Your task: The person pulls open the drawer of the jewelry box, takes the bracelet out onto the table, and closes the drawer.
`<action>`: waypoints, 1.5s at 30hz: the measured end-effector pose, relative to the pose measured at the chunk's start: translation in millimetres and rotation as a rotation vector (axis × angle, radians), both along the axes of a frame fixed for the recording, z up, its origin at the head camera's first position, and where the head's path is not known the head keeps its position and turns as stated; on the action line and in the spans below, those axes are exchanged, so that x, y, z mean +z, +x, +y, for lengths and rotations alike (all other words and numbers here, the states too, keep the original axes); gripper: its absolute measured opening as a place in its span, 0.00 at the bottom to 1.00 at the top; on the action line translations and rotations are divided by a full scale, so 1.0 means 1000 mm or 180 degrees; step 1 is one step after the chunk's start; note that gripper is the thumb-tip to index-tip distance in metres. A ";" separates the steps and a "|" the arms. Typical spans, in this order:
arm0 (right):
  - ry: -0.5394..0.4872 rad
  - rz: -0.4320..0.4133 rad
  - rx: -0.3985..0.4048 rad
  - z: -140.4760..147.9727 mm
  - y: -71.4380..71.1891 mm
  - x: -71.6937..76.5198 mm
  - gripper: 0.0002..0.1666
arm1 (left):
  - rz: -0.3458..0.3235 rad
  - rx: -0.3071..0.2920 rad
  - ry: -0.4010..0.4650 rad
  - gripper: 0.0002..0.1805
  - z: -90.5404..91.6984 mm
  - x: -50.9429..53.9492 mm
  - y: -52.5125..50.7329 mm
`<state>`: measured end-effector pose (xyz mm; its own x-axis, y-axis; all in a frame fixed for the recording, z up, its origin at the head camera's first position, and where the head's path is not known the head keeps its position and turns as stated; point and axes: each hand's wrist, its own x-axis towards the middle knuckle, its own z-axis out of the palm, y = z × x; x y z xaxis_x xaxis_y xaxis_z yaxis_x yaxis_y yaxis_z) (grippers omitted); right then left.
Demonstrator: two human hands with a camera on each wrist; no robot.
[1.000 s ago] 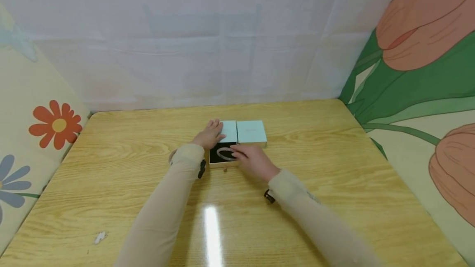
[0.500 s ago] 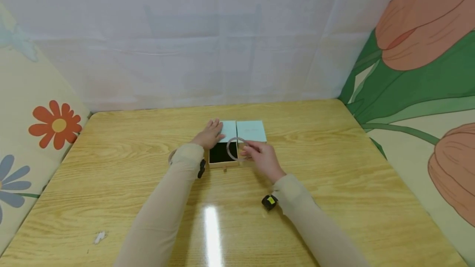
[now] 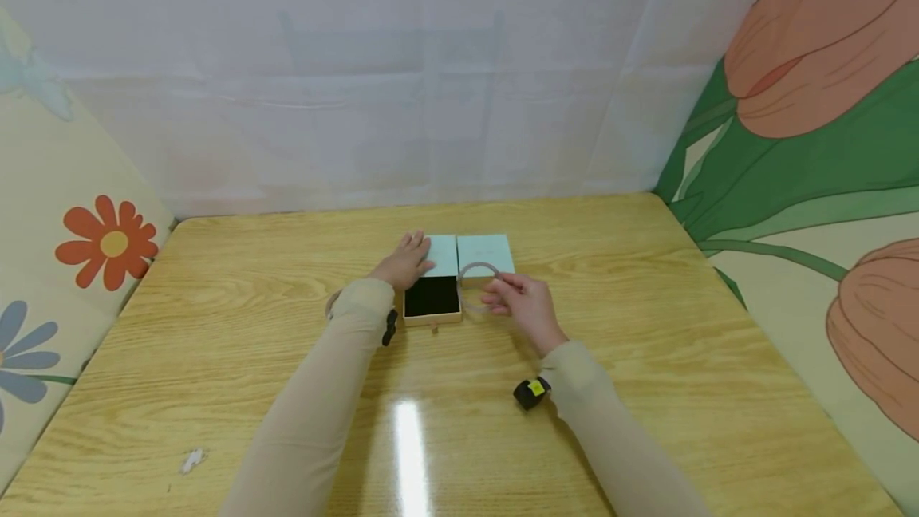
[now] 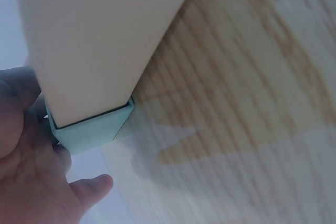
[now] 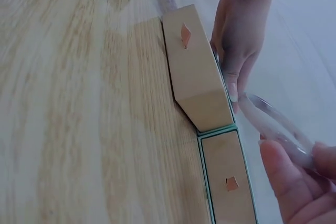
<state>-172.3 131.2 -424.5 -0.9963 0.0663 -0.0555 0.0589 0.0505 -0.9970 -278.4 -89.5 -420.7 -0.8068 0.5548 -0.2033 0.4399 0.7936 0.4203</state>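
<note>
My right hand (image 3: 527, 305) pinches a bangle (image 3: 479, 264), a thin pinkish ring, between thumb and fingers. It hangs just right of the pulled-out drawer and in front of the right-hand box. In the right wrist view the bangle (image 5: 262, 124) looks pale and translucent. My left hand (image 3: 402, 263) rests on the pale blue top of the left box (image 3: 443, 255), fingers extended. Toward me, that box's tan drawer (image 3: 432, 319) stands out, and its black inside shows. The left wrist view has the left hand (image 4: 31, 171) against the box's side.
A second pale blue box (image 3: 484, 250) stands against the first, its drawer pushed in, with a small tab (image 5: 232, 183) on the front. A white scuff (image 3: 192, 460) marks the wooden table (image 3: 273, 278) at front left. A white curtain (image 3: 359, 102) closes the back.
My right hand has lifted the bangle out of the drawer and carried it to the right. The left hand has stayed on the box.
</note>
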 end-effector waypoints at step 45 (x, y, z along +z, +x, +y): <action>-0.0882 0.0073 -0.1038 0.051 -0.003 0.001 0.13 | -0.0123 0.0047 -0.0022 0.32 0.001 0.004 0.003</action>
